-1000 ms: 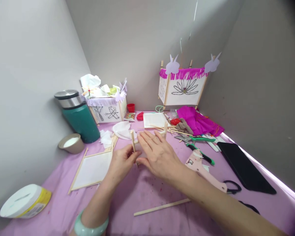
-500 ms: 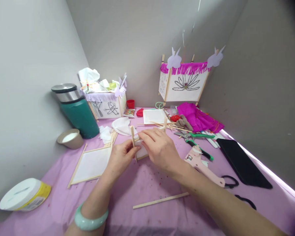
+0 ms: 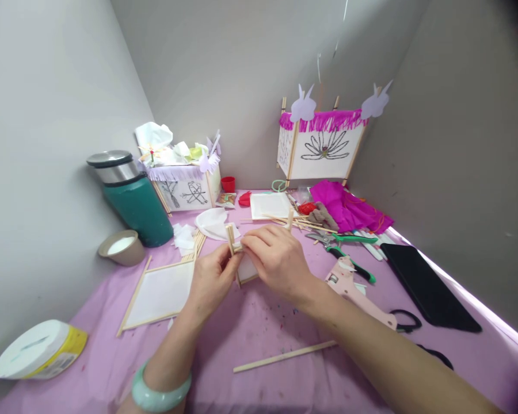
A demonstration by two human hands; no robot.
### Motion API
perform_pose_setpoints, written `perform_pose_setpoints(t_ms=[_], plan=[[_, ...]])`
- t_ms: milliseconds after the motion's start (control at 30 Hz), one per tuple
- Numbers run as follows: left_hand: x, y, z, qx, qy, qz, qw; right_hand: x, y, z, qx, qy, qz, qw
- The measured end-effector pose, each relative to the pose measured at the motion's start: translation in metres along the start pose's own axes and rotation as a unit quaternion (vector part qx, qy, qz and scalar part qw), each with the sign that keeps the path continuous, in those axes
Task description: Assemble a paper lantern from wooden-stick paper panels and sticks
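In the middle of the table stands a small wooden stick frame [image 3: 247, 270] with white paper panels, partly covered by my hands. My left hand [image 3: 213, 276], with a pale green bangle at the wrist, pinches the frame's near left post. Bent over the upper edge is my right hand [image 3: 278, 261], its fingers closed near the corner where a crosspiece meets that post. Whether a smaller piece sits in the right fingertips is hidden. Left of my hands lies a flat papered stick panel [image 3: 159, 293]. A loose wooden stick [image 3: 285, 355] rests nearer to me.
A green flask [image 3: 133, 201], a bowl [image 3: 121, 247] and a yellow-white tub [image 3: 41, 349] stand left. At right lie a pink glue gun [image 3: 358, 296], green-handled pruners [image 3: 349, 237] and a black phone-like slab [image 3: 429, 287]. Two decorated paper lanterns, one being this lantern [image 3: 323, 146], stand behind.
My right fingertips have shifted slightly left, closer to the post held by my left hand. The frame's post leans a little more to the left. The whole view has moved slightly.
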State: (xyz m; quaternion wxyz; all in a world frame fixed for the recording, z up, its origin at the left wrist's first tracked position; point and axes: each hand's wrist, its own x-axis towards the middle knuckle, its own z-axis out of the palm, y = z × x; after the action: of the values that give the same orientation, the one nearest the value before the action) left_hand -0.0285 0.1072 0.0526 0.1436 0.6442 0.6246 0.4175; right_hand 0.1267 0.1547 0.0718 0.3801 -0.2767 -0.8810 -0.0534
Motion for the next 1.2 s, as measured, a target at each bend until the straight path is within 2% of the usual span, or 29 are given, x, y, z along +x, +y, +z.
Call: perform_pose_setpoints(t_ms=[333,500,667,1000,1100,1200], plan=[[0.000,0.000,0.002,-0.005,0.001,-0.013,1.000,0.000,0.002,0.004,-0.011,0.024,-0.004,1.000],[0.001,0.000,0.000,-0.019,-0.012,-0.011,1.000,0.001,0.000,0.002,-0.016,0.013,0.005,1.000],[0.000,0.003,-0.004,-0.080,-0.024,-0.008,0.996,0.000,-0.001,0.001,-0.007,0.021,0.017,1.000],[0.000,0.002,0.000,-0.041,0.024,-0.010,0.999,0.000,-0.003,0.008,-0.002,0.037,0.009,0.999],[0.000,0.004,-0.001,-0.038,0.016,-0.002,0.999,0.000,-0.010,0.001,-0.002,0.048,0.004,0.999],[-0.001,0.006,-0.002,-0.062,0.004,-0.015,0.998,-0.009,-0.012,-0.014,0.022,0.078,-0.002,0.997]])
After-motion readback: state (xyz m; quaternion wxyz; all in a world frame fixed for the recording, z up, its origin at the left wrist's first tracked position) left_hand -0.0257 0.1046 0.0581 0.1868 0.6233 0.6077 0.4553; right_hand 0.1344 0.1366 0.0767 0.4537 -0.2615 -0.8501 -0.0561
